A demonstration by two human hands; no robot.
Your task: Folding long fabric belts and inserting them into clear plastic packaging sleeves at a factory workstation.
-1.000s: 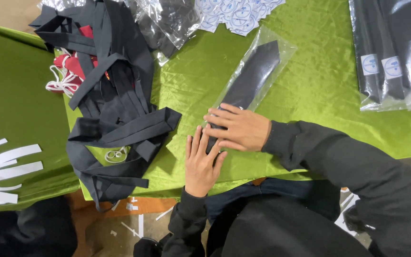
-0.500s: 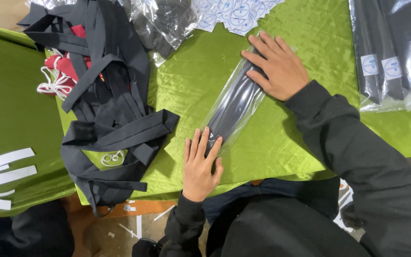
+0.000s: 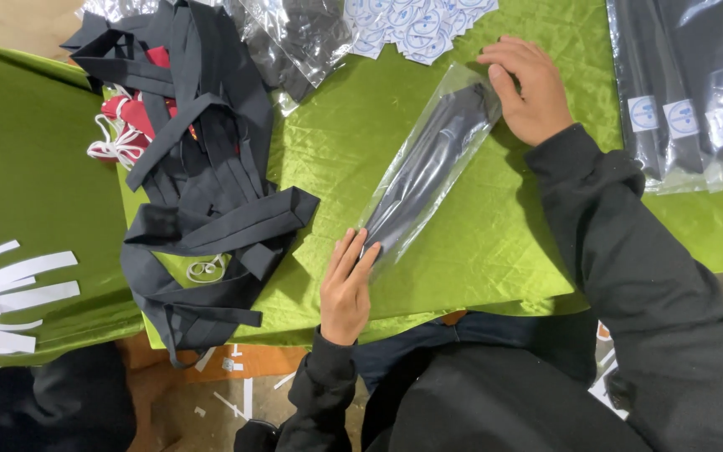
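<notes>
Far left: white paper strips [image 3: 10,289] fanned over the edge of a green satin cloth [image 3: 495,251]. Left of centre: heap of loose black ties [image 3: 211,192] tangled over the cloth, with red fabric and white cord [image 3: 123,125] showing beneath. Top centre: empty clear bags [image 3: 303,33] and a scatter of round-printed white stickers [image 3: 412,25]. Centre: bagged black tie [image 3: 433,163], lying diagonally on the cloth from lower left to upper right, inside a long clear sleeve. Left hand [image 3: 346,289]: open and flat, palm down, fingers together and pointing up the diagonal, fingertips pressing the lower, narrow end of the sleeve. Right hand [image 3: 529,88]: open, fingers curved, resting over the upper, wide end of the sleeve at its mouth; nothing clenched. Both forearms in dark sleeves, right arm reaching across from the lower right. Step in hand, by judgement: flattening and settling the tie inside its sleeve, both ends pinned. Next move, by judgement: calls for closing the open upper end while the lower end stays held against sliding on the slick cloth. Far right: row of finished bagged ties [image 3: 696,84], each labelled with a sticker, laid side by side.
</notes>
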